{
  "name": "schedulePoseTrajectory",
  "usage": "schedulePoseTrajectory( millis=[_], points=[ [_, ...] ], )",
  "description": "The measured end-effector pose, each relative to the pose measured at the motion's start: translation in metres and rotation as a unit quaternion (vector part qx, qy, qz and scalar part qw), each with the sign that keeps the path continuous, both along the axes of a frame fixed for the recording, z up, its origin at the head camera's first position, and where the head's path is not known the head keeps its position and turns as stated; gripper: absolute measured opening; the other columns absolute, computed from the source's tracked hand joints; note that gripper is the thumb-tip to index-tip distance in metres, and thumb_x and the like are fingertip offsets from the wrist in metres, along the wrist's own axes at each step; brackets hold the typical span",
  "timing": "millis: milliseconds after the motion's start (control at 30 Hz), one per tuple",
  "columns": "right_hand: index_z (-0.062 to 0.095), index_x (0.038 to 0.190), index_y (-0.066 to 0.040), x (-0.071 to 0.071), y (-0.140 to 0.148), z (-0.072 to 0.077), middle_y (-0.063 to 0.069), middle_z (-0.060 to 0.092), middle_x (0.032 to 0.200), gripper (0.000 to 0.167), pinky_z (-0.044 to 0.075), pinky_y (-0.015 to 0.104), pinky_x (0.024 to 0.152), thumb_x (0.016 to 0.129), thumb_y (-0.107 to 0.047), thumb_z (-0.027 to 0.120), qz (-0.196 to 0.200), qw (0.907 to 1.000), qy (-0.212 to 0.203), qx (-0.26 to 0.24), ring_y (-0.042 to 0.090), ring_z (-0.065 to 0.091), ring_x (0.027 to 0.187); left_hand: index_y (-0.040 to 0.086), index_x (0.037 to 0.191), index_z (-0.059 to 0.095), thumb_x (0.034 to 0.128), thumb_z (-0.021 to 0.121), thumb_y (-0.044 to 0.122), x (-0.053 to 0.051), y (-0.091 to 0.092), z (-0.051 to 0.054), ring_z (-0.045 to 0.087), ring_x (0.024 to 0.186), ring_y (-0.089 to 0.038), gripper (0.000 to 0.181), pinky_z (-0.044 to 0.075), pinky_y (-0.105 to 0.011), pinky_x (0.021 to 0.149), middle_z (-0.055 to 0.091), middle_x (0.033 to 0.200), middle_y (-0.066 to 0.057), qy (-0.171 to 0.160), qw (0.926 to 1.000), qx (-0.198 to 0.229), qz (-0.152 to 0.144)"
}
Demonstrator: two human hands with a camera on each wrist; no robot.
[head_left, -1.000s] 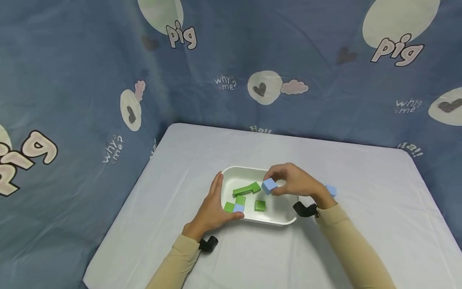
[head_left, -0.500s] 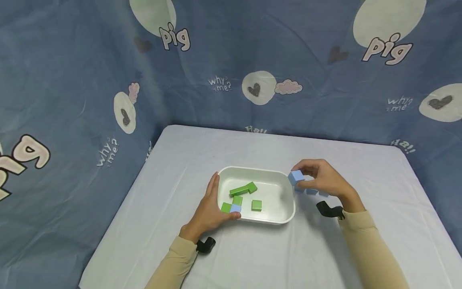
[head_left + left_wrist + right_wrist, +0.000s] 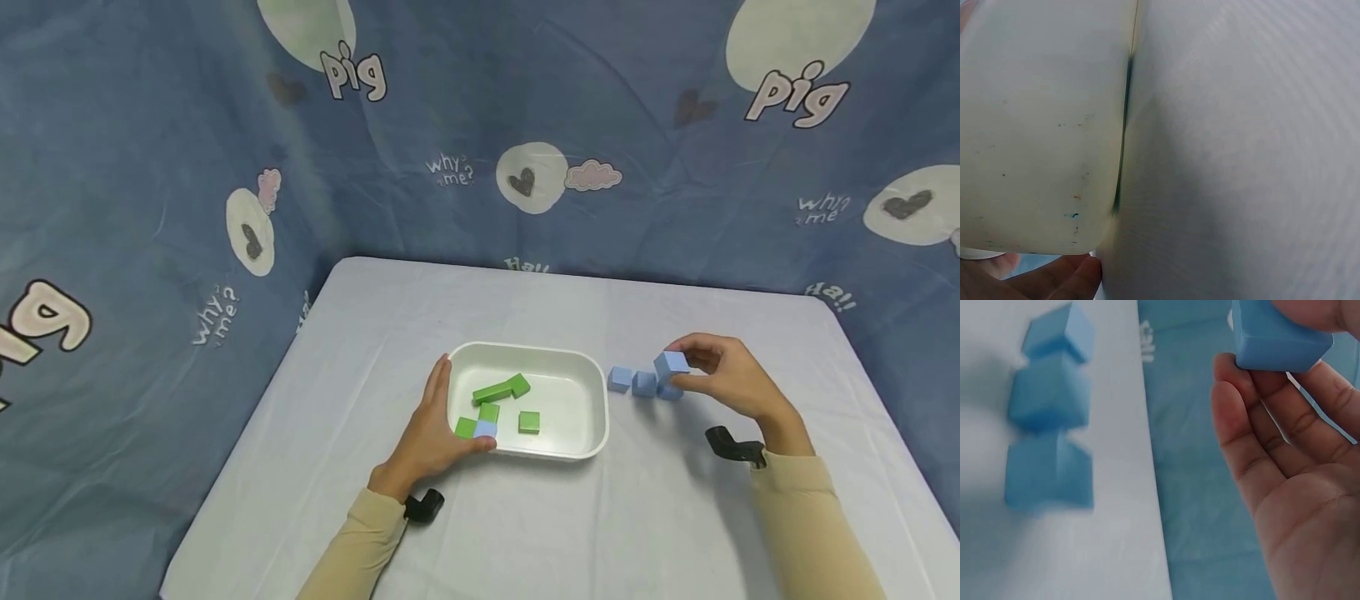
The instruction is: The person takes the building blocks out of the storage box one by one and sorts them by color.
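In the head view, my right hand [image 3: 731, 379] pinches a blue cube [image 3: 670, 364] between thumb and fingers, above the right end of a row of blue cubes [image 3: 643, 384]. The right wrist view has that held cube [image 3: 1282, 340] in sharp focus and three blurred row cubes [image 3: 1050, 472] on the cloth. My left hand [image 3: 426, 437] holds the near left corner of a white tray [image 3: 567, 408], fingers along its left wall and thumb at the front rim. Inside lie several green blocks [image 3: 528, 422] and a blue cube [image 3: 485, 429] near my left thumb.
A white cloth [image 3: 555, 533] covers the table, which meets a blue printed curtain [image 3: 420, 217] at the back and left. Just right of the tray, the blue row begins close to its rim.
From over the tray, my right hand has carried the blue cube rightward to above the far end of the row. The row has come into fuller view. My left hand stays on the tray.
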State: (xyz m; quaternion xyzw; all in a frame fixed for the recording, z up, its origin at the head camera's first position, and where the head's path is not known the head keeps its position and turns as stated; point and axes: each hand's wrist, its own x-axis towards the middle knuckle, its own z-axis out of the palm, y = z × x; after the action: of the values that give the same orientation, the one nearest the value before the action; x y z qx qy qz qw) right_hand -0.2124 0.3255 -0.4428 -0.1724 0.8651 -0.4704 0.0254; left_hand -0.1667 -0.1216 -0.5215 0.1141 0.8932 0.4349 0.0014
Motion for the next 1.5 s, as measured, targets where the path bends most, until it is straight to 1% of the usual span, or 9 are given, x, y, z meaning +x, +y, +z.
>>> schedulePoseTrajectory(
  millis=[233, 500, 667, 833, 933, 1100, 1167, 1367, 1500],
  points=[
    [0.068, 0.118, 0.003, 0.007, 0.025, -0.012, 0.015, 0.070, 0.109, 0.035, 0.052, 0.016, 0.079, 0.087, -0.003, 0.081, -0.037, 0.9993, 0.000, 0.005, 0.007, 0.067, 0.095, 0.014, 0.165, 0.001, 0.0629, 0.095, 0.053, 0.002, -0.001, -0.002, 0.029, 0.147, -0.033, 0.144, 0.034, -0.056, 0.113, 0.000, 0.170, 0.003, -0.008, 1.0000, 0.002, 0.004],
    [0.066, 0.118, 0.004, 0.014, 0.045, -0.029, 0.016, 0.069, 0.107, 0.035, 0.051, 0.016, 0.073, 0.089, -0.010, 0.080, -0.100, 0.9938, -0.017, 0.046, 0.005, 0.065, 0.088, 0.014, 0.165, 0.001, 0.0628, 0.095, 0.053, 0.000, -0.001, -0.001, 0.030, 0.147, -0.034, 0.144, 0.035, -0.057, 0.112, 0.001, 0.171, 0.002, -0.003, 1.0000, 0.001, 0.002],
    [0.066, 0.118, 0.005, 0.016, 0.050, -0.046, 0.018, 0.069, 0.111, 0.038, 0.049, 0.013, 0.074, 0.088, -0.013, 0.081, -0.120, 0.9895, -0.032, 0.074, -0.002, 0.062, 0.091, 0.014, 0.165, 0.001, 0.0632, 0.094, 0.054, 0.000, 0.000, 0.000, 0.030, 0.147, -0.034, 0.144, 0.035, -0.056, 0.112, 0.000, 0.171, 0.002, -0.006, 1.0000, -0.005, 0.001],
    [0.066, 0.118, 0.005, 0.018, 0.051, -0.059, 0.020, 0.068, 0.113, 0.039, 0.046, 0.010, 0.076, 0.087, -0.014, 0.083, -0.131, 0.9881, -0.033, 0.073, -0.003, 0.061, 0.091, 0.013, 0.165, 0.001, 0.0635, 0.093, 0.057, 0.000, -0.001, 0.000, 0.029, 0.147, -0.033, 0.144, 0.034, -0.055, 0.113, 0.000, 0.170, 0.003, -0.006, 1.0000, -0.005, -0.003],
    [0.067, 0.118, 0.004, 0.018, 0.050, -0.063, 0.020, 0.068, 0.112, 0.039, 0.045, 0.010, 0.076, 0.087, -0.015, 0.083, -0.136, 0.9870, -0.030, 0.080, 0.001, 0.060, 0.091, 0.013, 0.165, 0.001, 0.0634, 0.093, 0.058, 0.000, -0.001, -0.001, 0.029, 0.148, -0.033, 0.144, 0.034, -0.055, 0.113, 0.000, 0.170, 0.004, -0.004, 1.0000, -0.007, -0.002],
    [0.067, 0.118, 0.003, 0.017, 0.048, -0.068, 0.018, 0.068, 0.109, 0.039, 0.046, 0.014, 0.073, 0.085, -0.014, 0.083, -0.141, 0.9843, -0.031, 0.101, 0.017, 0.061, 0.092, 0.014, 0.165, 0.001, 0.0629, 0.093, 0.057, 0.000, -0.001, -0.002, 0.030, 0.147, -0.033, 0.144, 0.035, -0.056, 0.112, 0.000, 0.171, 0.004, -0.003, 1.0000, -0.008, 0.001],
    [0.067, 0.118, 0.003, 0.016, 0.047, -0.070, 0.018, 0.068, 0.109, 0.040, 0.046, 0.015, 0.073, 0.085, -0.013, 0.083, -0.142, 0.9836, -0.032, 0.107, 0.021, 0.062, 0.094, 0.014, 0.165, 0.001, 0.0628, 0.093, 0.057, 0.000, -0.001, -0.002, 0.030, 0.147, -0.033, 0.144, 0.035, -0.056, 0.112, 0.001, 0.171, 0.003, -0.002, 1.0000, -0.008, 0.001],
    [0.067, 0.118, 0.003, 0.015, 0.045, -0.073, 0.019, 0.069, 0.109, 0.040, 0.047, 0.015, 0.072, 0.084, -0.011, 0.083, -0.143, 0.9831, -0.025, 0.111, 0.024, 0.063, 0.095, 0.013, 0.165, 0.002, 0.0632, 0.095, 0.053, -0.001, 0.000, -0.002, 0.031, 0.146, -0.033, 0.144, 0.035, -0.056, 0.111, 0.003, 0.171, -0.002, 0.004, 1.0000, 0.001, -0.001],
    [0.067, 0.117, 0.003, 0.014, 0.045, -0.075, 0.019, 0.068, 0.109, 0.039, 0.048, 0.016, 0.071, 0.084, -0.010, 0.083, -0.143, 0.9828, -0.026, 0.114, 0.025, 0.062, 0.095, 0.014, 0.165, 0.002, 0.0628, 0.095, 0.054, 0.000, -0.001, -0.003, 0.032, 0.146, -0.033, 0.144, 0.035, -0.056, 0.112, 0.002, 0.171, 0.002, 0.001, 1.0000, 0.003, -0.001]
  ],
)
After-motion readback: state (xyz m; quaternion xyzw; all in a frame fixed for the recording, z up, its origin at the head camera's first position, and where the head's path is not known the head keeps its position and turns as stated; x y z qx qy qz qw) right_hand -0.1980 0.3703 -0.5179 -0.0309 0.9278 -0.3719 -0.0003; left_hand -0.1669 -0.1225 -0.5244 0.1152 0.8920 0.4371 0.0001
